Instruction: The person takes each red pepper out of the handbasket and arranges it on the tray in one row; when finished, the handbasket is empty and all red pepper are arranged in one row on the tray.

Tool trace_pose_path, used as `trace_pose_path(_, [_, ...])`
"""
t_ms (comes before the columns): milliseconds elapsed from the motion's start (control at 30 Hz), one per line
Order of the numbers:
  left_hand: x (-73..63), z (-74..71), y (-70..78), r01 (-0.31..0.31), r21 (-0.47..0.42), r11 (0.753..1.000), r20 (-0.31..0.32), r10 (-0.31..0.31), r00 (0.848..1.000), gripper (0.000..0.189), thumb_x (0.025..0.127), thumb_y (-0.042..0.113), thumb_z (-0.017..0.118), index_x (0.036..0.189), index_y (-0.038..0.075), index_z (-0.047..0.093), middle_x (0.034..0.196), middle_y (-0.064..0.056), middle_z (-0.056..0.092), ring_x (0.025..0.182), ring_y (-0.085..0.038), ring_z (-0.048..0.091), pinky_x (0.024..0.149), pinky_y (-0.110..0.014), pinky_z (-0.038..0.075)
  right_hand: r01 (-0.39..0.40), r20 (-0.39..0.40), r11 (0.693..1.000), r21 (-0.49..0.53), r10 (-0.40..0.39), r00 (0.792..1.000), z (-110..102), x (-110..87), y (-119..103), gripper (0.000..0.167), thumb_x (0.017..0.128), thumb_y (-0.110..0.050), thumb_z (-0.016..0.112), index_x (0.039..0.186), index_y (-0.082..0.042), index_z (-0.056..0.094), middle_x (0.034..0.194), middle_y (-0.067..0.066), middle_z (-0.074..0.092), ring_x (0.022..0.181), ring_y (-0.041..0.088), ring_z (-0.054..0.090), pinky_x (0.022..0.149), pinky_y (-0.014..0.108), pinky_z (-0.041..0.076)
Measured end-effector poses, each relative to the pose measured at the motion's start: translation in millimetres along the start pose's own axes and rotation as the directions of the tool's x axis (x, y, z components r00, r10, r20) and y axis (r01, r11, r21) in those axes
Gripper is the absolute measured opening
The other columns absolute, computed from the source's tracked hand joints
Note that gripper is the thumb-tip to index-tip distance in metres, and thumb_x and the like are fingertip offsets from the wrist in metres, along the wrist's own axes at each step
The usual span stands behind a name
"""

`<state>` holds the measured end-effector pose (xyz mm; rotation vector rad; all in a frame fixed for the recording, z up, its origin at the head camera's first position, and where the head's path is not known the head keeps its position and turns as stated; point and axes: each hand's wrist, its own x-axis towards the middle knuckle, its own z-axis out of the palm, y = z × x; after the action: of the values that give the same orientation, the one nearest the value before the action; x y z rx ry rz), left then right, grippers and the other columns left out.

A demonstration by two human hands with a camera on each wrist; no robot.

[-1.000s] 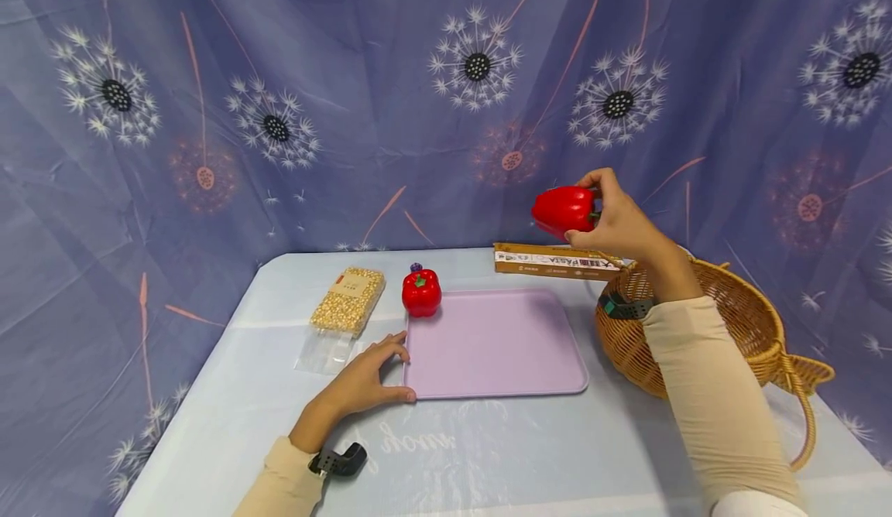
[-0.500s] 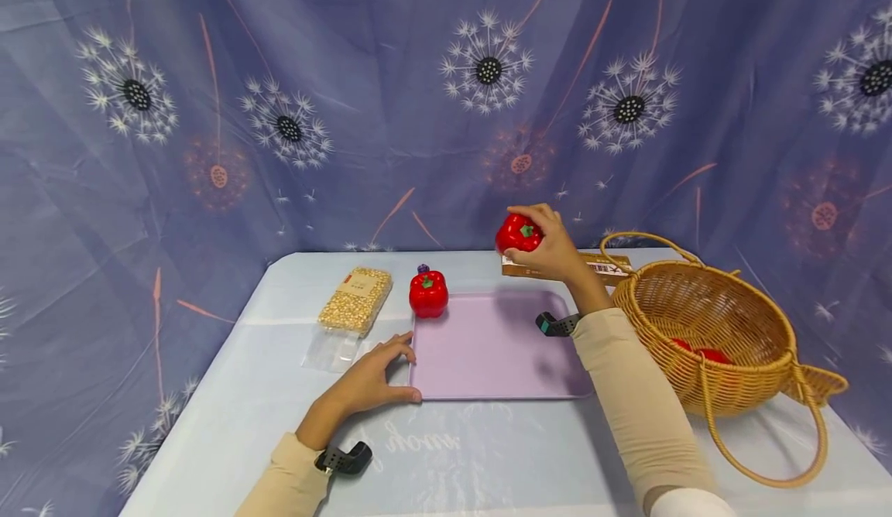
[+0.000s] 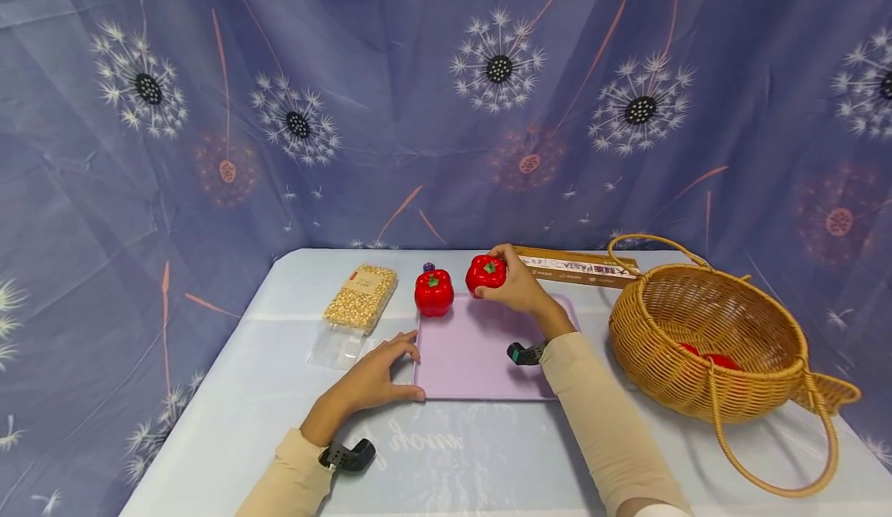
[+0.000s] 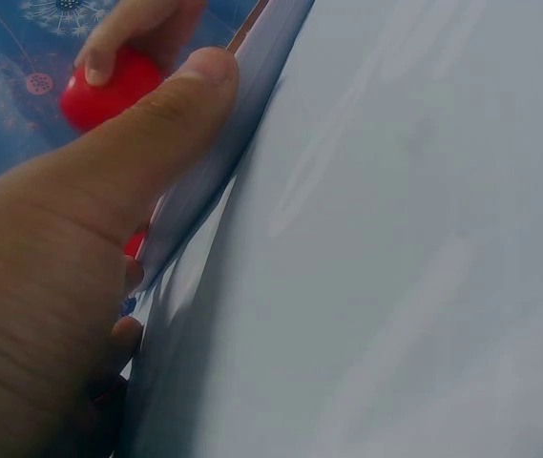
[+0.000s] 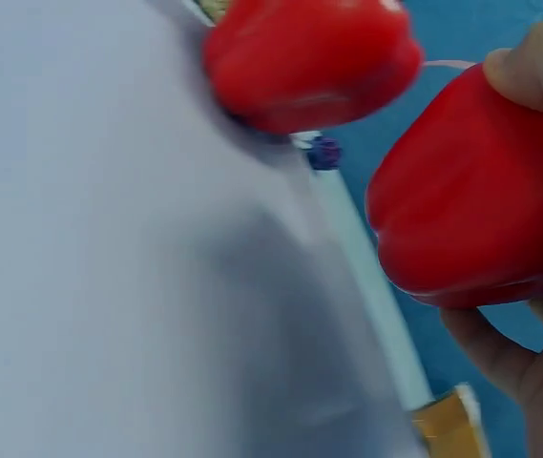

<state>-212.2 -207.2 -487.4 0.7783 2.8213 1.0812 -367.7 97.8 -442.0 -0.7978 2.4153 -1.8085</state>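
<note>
In the head view, my right hand point(image 3: 519, 283) grips a red bell pepper point(image 3: 485, 274) with a green stem, held over the back of the pale purple tray point(image 3: 481, 354). The right wrist view shows this pepper point(image 5: 476, 196) lifted, fingers and thumb on opposite sides and a shadow below. A second red bell pepper point(image 3: 433, 294) sits upright on the tray's back left corner. My left hand point(image 3: 372, 374) lies at the tray's left side, its spread fingertips and thumb right at the rim. From the left wrist, the thumb point(image 4: 171, 119) shows along the tray's edge.
On the right stands a wicker basket point(image 3: 655, 354) with red things inside and handles folded outward. A pasta box point(image 3: 574, 267) lies behind the tray. Left of it is a bag of yellow kernels point(image 3: 362, 298). A small purple thing point(image 3: 428, 267) is behind the second pepper.
My right hand has carried its bell pepper left and down, from near the basket to over the tray, turning its stem toward the head camera. The left hand has stayed at the tray's edge.
</note>
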Motion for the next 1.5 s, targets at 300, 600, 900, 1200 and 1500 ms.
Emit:
trace_pose_path(300, [1.1, -0.6, 0.0, -0.002, 0.004, 1.0, 0.0, 0.002, 1.0, 0.058, 0.072, 0.053, 0.087, 0.111, 0.022, 0.059, 0.157, -0.013, 0.04, 0.145, -0.041, 0.032, 0.12, -0.058, 0.019, -0.01, -0.009, 1.0, -0.022, 0.009, 1.0, 21.5, -5.2, 24.2, 0.064, 0.079, -0.006, 0.084, 0.132, -0.006, 0.048, 0.129, 0.015, 0.055, 0.116, 0.035, 0.058, 0.096, 0.047, 0.055])
trace_pose_path(600, [0.6, -0.6, 0.6, -0.006, -0.002, 1.0, -0.008, 0.006, 1.0, 0.057, 0.071, 0.051, 0.088, 0.111, 0.022, 0.059, 0.157, -0.014, 0.041, 0.144, -0.041, 0.033, 0.12, -0.058, 0.019, -0.062, -0.039, 0.998, -0.002, 0.062, 0.997, 28.8, -9.2, 26.6, 0.068, 0.08, -0.009, 0.084, 0.138, -0.011, 0.049, 0.134, 0.014, 0.054, 0.117, 0.037, 0.054, 0.093, 0.049, 0.056])
trace_pose_path(900, [0.1, 0.1, 0.3, -0.006, 0.002, 1.0, -0.006, 0.006, 1.0, 0.057, 0.072, 0.051, 0.088, 0.111, 0.021, 0.059, 0.157, -0.014, 0.04, 0.144, -0.043, 0.033, 0.119, -0.059, 0.019, -0.022, -0.036, 0.995, 0.099, 0.026, 0.999, 33.6, -11.7, 35.9, 0.073, 0.082, -0.002, 0.083, 0.145, -0.009, 0.048, 0.141, 0.014, 0.051, 0.119, 0.037, 0.057, 0.097, 0.046, 0.054])
trace_pose_path(1200, [2.2, 0.7, 1.1, 0.001, 0.0, 1.0, 0.0, -0.001, 1.0, 0.057, 0.071, 0.052, 0.088, 0.11, 0.022, 0.059, 0.157, -0.012, 0.04, 0.145, -0.04, 0.032, 0.12, -0.057, 0.019, -0.055, 0.003, 0.989, 0.138, 0.055, 0.998, 26.7, -15.3, 36.4, 0.087, 0.081, -0.005, 0.085, 0.154, -0.023, 0.041, 0.146, 0.013, 0.048, 0.128, 0.036, 0.051, 0.102, 0.046, 0.051])
trace_pose_path(1500, [2.0, 0.6, -0.9, 0.001, -0.005, 1.0, -0.002, -0.001, 1.0, 0.058, 0.071, 0.053, 0.088, 0.11, 0.021, 0.059, 0.157, -0.013, 0.04, 0.146, -0.041, 0.031, 0.12, -0.057, 0.019, 0.018, 0.094, 0.997, -0.072, -0.012, 0.996, -25.7, -18.4, -6.8, 0.077, 0.094, -0.021, 0.075, 0.157, -0.022, 0.032, 0.148, 0.014, 0.044, 0.132, 0.042, 0.046, 0.108, 0.062, 0.04])
